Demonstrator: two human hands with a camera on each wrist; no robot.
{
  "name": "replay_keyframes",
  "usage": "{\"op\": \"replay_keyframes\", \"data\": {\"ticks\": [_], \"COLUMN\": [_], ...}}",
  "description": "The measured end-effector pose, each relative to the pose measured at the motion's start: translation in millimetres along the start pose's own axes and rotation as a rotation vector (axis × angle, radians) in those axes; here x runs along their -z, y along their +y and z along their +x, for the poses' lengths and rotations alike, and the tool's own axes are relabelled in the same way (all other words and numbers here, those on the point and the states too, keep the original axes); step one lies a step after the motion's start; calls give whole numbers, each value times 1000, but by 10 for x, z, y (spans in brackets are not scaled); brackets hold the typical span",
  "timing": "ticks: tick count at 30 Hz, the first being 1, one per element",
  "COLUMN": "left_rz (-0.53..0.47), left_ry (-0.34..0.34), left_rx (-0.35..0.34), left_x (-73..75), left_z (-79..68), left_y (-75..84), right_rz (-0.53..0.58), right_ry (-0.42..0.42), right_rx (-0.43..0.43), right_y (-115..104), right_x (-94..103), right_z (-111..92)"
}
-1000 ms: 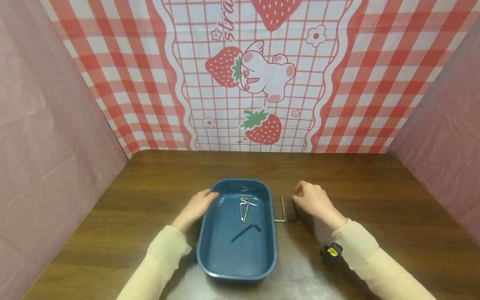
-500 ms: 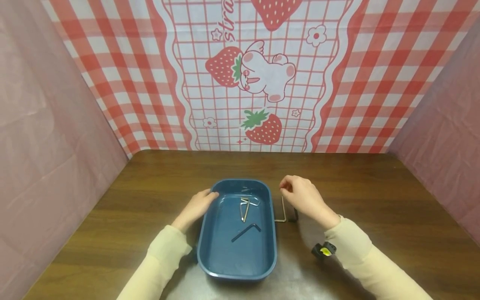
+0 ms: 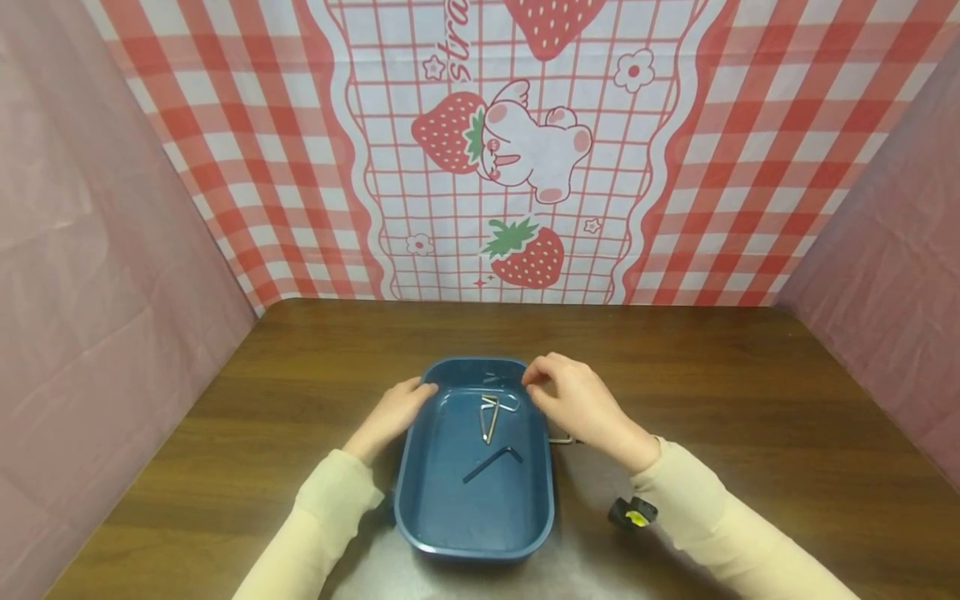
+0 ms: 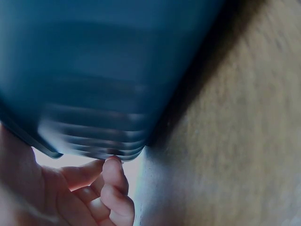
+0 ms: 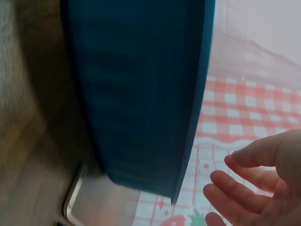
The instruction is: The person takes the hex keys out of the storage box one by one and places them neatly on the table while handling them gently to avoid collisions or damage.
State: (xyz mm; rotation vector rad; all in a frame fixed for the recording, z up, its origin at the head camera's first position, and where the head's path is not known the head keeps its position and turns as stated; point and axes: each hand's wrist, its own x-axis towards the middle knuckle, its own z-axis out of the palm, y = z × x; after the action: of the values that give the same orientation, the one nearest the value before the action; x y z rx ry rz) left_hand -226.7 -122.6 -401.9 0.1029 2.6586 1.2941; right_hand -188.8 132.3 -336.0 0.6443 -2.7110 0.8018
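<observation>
Right now your left hand is gripping the blue tray at its far left corner, the thumb lapping over the rim while the left wrist view is showing the fingers curling by the outside wall. Your right hand is hovering at the far right corner of the tray, its fingertips by the rim; the right wrist view is showing thumb and fingers parting in a loose gap, holding nothing.

Inside the tray, a black L-shaped key is lying slantwise around the middle of the floor, and some shiny bent keys are overlapping farther back, too tangled for you to be counting surely. Outside, a metal L-shaped key is resting on the worktop just beside the tray's right wall, your right hand partly hiding it from above.

Your right wrist is carrying a black device with a yellow patch, and a red-and-white checked cloth with strawberries is hanging behind the worktop
</observation>
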Motion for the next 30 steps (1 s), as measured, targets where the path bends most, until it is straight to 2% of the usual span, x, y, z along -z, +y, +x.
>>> {"op": "replay_keyframes", "data": {"ticks": [6, 16, 23, 30], "left_rz": [-6, -11, -23, -24], "left_ry": [-5, -3, -4, -1], "left_rx": [8, 10, 18, 23], "left_x": [1, 6, 8, 10], "left_z": [-8, -9, -11, -19], "left_y": [3, 6, 13, 18], "right_rz": [29, -98, -173, -244], "right_ry": [-48, -185, -291, -312], "right_rx": [81, 165, 291, 352], "right_y": [-109, -218, -236, -209], "right_x": [-91, -275, -391, -490], "right_z": [-22, -61, -81, -105]}}
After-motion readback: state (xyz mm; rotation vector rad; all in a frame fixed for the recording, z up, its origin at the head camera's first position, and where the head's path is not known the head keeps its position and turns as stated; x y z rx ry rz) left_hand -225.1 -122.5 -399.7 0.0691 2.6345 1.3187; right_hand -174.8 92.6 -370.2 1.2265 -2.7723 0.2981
